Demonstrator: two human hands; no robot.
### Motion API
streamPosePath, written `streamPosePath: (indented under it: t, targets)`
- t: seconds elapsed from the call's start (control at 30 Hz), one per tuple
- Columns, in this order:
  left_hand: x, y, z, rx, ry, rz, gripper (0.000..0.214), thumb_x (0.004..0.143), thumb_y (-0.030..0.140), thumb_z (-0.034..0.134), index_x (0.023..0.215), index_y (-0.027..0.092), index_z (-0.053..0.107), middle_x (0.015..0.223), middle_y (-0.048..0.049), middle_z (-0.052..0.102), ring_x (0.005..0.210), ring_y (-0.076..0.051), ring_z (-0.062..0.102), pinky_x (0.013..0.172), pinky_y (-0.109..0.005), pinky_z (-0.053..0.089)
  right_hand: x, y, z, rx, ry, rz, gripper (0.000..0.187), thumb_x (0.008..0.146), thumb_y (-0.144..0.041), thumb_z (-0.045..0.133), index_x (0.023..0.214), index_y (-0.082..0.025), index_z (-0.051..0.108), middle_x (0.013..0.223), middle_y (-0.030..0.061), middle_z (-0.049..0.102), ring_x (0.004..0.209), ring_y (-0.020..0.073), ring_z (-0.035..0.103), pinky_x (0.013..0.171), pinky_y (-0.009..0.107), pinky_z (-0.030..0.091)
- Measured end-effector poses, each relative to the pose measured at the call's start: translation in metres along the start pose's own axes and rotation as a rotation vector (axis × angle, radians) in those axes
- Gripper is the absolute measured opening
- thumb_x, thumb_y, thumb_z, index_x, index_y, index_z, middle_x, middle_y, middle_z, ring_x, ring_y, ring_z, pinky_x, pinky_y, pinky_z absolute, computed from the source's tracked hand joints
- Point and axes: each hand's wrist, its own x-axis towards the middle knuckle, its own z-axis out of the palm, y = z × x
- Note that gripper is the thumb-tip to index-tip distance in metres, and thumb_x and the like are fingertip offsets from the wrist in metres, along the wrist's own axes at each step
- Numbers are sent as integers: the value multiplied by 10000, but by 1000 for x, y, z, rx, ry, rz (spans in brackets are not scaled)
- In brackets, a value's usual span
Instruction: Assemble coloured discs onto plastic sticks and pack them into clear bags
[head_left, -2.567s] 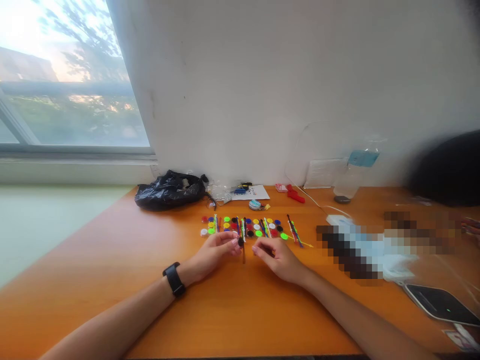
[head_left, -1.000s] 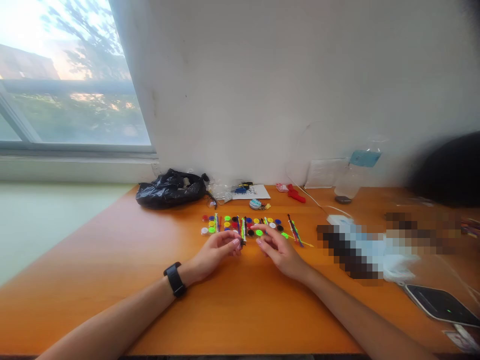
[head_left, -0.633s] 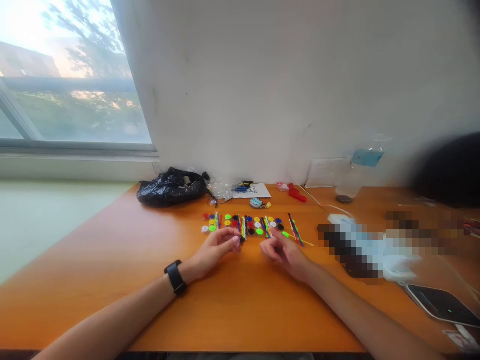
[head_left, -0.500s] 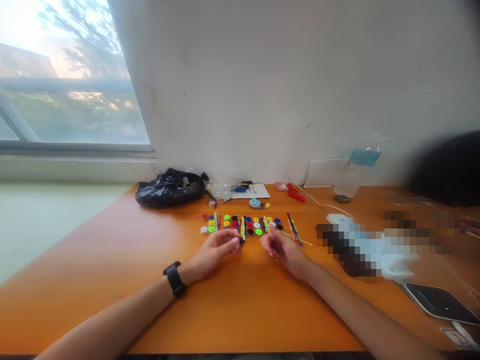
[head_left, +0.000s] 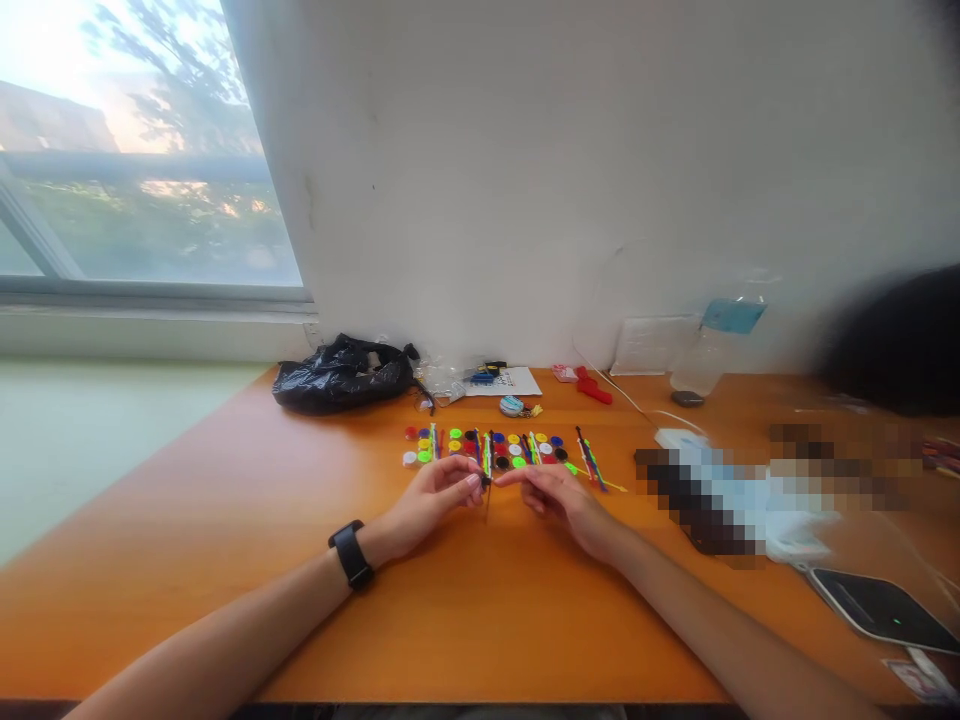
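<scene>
Rows of small coloured discs (head_left: 480, 449) and thin coloured sticks (head_left: 590, 463) lie on the orange table (head_left: 225, 520). My left hand (head_left: 435, 496), with a black watch on its wrist, pinches a small black piece with a thin dark stick (head_left: 487, 486) at its fingertips. My right hand (head_left: 559, 497) reaches in from the right, its fingers curled and its fingertips close to that same piece. Whether the right hand holds anything is too small to tell.
A black plastic bag (head_left: 341, 373) lies at the back left by the wall. A white paper (head_left: 506, 381), a red object (head_left: 592, 391), a plastic bottle (head_left: 709, 350), a pixelated patch (head_left: 720, 500) and a dark phone (head_left: 877, 610) sit to the right.
My right hand went out to the discs, drew back, then came left toward my left hand's fingertips. The left hand has stayed in place, still pinching the black piece.
</scene>
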Motion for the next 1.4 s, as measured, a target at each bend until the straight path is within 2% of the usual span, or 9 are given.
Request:
streamPosePath:
  t: [0.63,0.97,1.13,1.27,1.4]
  targets:
    - [-1,5,2,-15,-4,-7,426,837,508,836,1066,165,725,928,-58,713,840,-166,627,827,-298,502,0,3,0,-2,-27,-3,491,1019,-550,538,1181,-174,809,714,5,410,669,154,363,601,289,225]
    - [-3,5,4,-77,-38,-42,398,810,444,879,1033,158,713,942,-45,708,822,-142,627,818,-281,492,0,-2,3,-32,-8,5,504,999,-593,567,1125,-160,792,700,-6,397,645,144,362,567,276,226]
    - [-1,1,2,-127,-84,-47,385,752,321,936,973,155,669,1036,-60,721,952,-170,672,885,-290,510,3,1,11,-199,95,-85,357,925,-522,733,1106,-218,689,856,8,561,701,146,463,617,266,349]
    - [2,-7,1,-106,-111,-5,377,744,312,940,935,142,663,972,-57,703,901,-168,673,855,-298,528,5,9,11,-338,61,-98,305,954,-499,702,916,-198,673,824,9,601,721,160,512,676,285,397]
    - [4,-13,2,-64,-112,24,413,744,368,936,970,139,677,985,-79,703,893,-184,673,841,-318,535,6,12,9,-305,43,-83,320,955,-501,699,893,-189,664,838,16,626,760,172,549,707,290,417]
